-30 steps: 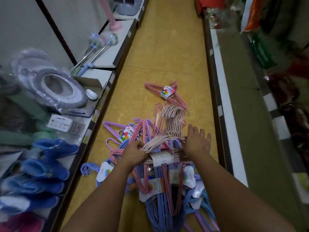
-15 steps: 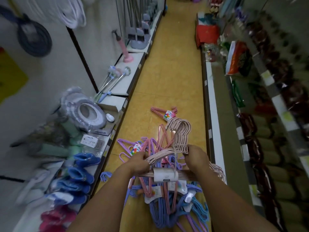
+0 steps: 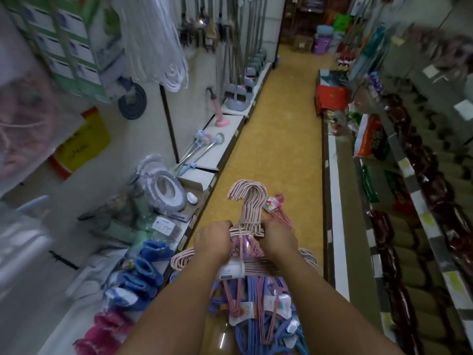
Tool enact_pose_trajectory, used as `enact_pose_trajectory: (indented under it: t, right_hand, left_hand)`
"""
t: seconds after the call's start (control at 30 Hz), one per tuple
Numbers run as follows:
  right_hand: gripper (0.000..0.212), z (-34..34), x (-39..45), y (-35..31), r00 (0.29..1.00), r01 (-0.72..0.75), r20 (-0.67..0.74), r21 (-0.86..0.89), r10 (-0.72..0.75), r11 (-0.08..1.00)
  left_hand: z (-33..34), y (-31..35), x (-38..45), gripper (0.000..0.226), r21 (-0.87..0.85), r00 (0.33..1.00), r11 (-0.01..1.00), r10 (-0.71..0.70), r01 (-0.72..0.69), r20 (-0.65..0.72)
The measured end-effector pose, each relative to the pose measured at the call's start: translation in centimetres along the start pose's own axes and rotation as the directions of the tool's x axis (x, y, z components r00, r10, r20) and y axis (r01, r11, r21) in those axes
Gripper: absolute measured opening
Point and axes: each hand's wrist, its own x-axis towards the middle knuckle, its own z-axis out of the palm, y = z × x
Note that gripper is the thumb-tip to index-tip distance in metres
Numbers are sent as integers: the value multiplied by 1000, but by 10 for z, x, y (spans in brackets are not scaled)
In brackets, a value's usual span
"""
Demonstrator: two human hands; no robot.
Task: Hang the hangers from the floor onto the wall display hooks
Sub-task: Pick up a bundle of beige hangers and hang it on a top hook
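Pink plastic-coated hangers in a banded bundle [image 3: 247, 213] have risen off the yellow floor [image 3: 279, 139] since a second ago, left hand [image 3: 213, 242] and right hand [image 3: 277, 239] both clamped on the shoulders at lower centre. More blue and pink hangers [image 3: 256, 311] lie below; hanging comes next.

yellow floor [image 3: 281, 139] — hanger pile [image 3: 258, 319], pink hangers [image 3: 277, 210]

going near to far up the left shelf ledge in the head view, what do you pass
pink slippers → blue slippers → wrapped grey toilet seat → long-handled brushes → pink plunger → grey dustpans
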Motion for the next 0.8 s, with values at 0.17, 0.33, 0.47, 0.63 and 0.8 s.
enact_pose_trajectory:
  t: [0.17,0.33,0.47,0.63,0.8]
  right_hand:
    - [40,-16,-16,-41,976,186,128,-92,-174,978]
    - [30,-20,-48,-78,916,390,166,-165,-365,906]
    - [26,-5,-82,-100,840,535,236,-215,-489,817]
    - [30,22,-136,-139,706,694,345,-163,-618,702]
    - [28,48,-209,-188,556,822,386,-126,-736,555]
  left_hand:
    - [-26,-28,-38,21,-17,989,992,-129,128,-69]
    - [-39,-47,-93,26,-157,935,930,-346,332,-77]
    - [-37,-61,-154,31,-236,873,856,-484,460,-54]
    - [-29,-90,-242,48,-365,766,712,-643,599,1]
    - [-29,-117,-335,48,-404,598,572,-798,714,-74]
